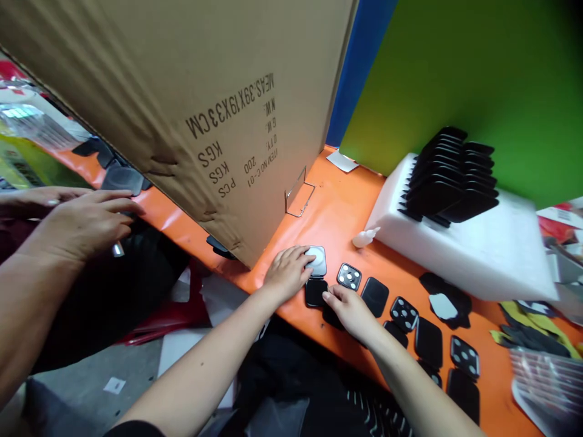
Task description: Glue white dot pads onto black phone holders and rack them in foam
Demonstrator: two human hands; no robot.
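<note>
A small hinged black case lies unfolded on the orange table, with a round mirror in its upper half (317,261) and a plain black lower half (315,293). My left hand (286,273) rests at the mirror half, its fingertips on the left edge, fingers spread. Thumb and forefinger of my right hand (347,308) are pinched at the right edge of the lower half; whether they grip it or something small is unclear. Just right of the hands are a black square with pale dots (349,276) and a black case (375,296). More opened cases lie farther right.
A large cardboard divider (228,109) stands at the left, with another person's hands (82,224) beyond it. A wire stand (300,200), a small white bottle (365,237) and a white foam block (460,243) holding black pieces are behind.
</note>
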